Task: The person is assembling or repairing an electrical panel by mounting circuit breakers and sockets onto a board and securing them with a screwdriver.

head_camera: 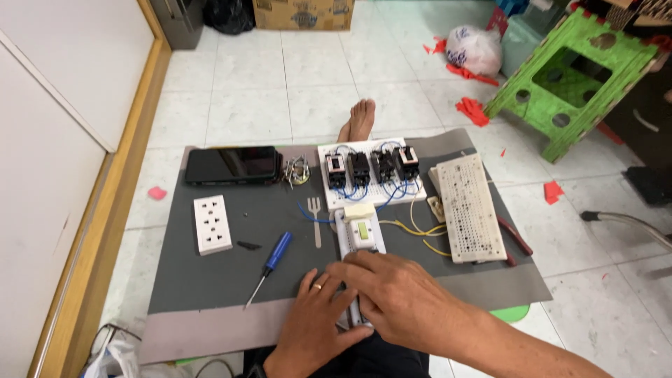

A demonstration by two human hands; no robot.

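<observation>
**Both hands on white device at near edge of grey mat**

Left to right: a white socket plate (212, 224) lies flat on the grey mat (210, 280), with a dark phone (232, 165) beyond it. A blue-handled screwdriver (269, 266) lies diagonally, tip toward the near left.

The left hand (315, 329), ring on 1 finger, rests palm down with fingers spread, touching the near left side of the white device (360, 234). The device's long axis runs away from the person; its far end points at the white breadboard (371, 175) carrying 4 black modules with blue wiring. Its near end is hidden under the hands.

The right hand (399, 294) lies across the device, fingers loosely curled over it and overlapping the left hand. Whether either hand actually clamps the device cannot be told.

Further right, a perforated white board (469, 210) lies beside yellow wires (420, 231).
</observation>
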